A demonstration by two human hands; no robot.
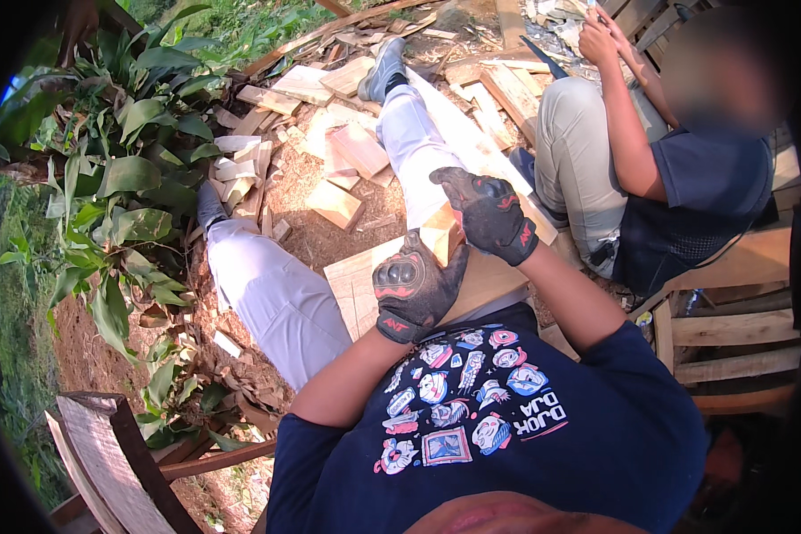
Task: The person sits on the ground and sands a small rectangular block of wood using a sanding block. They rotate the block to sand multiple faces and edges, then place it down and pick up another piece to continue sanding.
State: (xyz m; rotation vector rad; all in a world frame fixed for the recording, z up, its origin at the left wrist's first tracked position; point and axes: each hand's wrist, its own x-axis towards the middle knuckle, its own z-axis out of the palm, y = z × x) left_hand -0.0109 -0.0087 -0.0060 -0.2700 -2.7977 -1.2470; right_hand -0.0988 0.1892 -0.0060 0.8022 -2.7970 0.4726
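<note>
A pale, flat wooden board (354,283) lies across my lap, and a smaller wooden block (440,238) is on it between my hands. My left hand (416,287), in a black glove with red trim and a hard knuckle guard, rests over the board. Its thumb and forefinger reach to either side of the block's near end. My right hand (488,212), gloved the same way, is curled beside the far end of the block, above the board's right part. What lies inside its bent fingers is hidden.
Cut wood pieces (336,206) and sawdust cover the ground between my outstretched legs. A leafy plant (133,178) grows at the left. Close on my right sits another person (587,160), hands raised. Wooden slats (730,331) stand at the right, and a timber post (116,463) at the lower left.
</note>
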